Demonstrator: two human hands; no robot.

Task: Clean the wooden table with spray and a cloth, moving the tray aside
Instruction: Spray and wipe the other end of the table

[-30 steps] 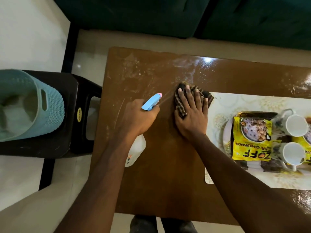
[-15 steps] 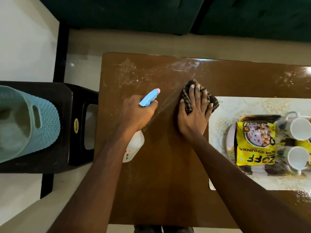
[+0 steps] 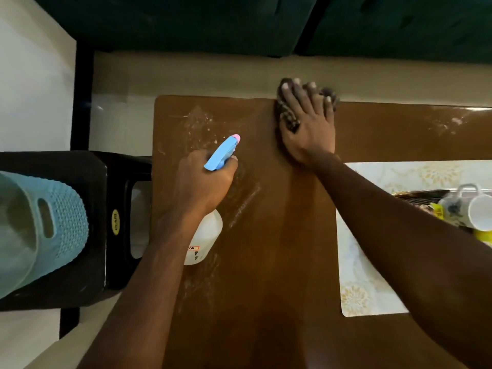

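Note:
My left hand (image 3: pixel 202 182) grips a white spray bottle (image 3: pixel 206 235) with a blue trigger head and pink nozzle, held over the left part of the wooden table (image 3: pixel 266 262). My right hand (image 3: pixel 308 123) lies flat on a dark checked cloth (image 3: pixel 286 113) at the table's far edge, with the cloth partly past the edge. White streaks and spots mark the tabletop near the far left corner. The pale floral tray (image 3: pixel 367 275) sits at the right, partly hidden by my right forearm.
On the tray stand white mugs (image 3: pixel 476 211) and a yellow snack packet (image 3: pixel 484 234), mostly cut off at the right. A light blue plastic basket (image 3: pixel 53 222) rests on a black stool (image 3: pixel 117 235) left of the table. A dark green sofa (image 3: pixel 239 22) runs behind.
My right hand has pushed the cloth away from me, from beside the tray to the far edge. The left hand with the bottle has stayed near the same spot on the table.

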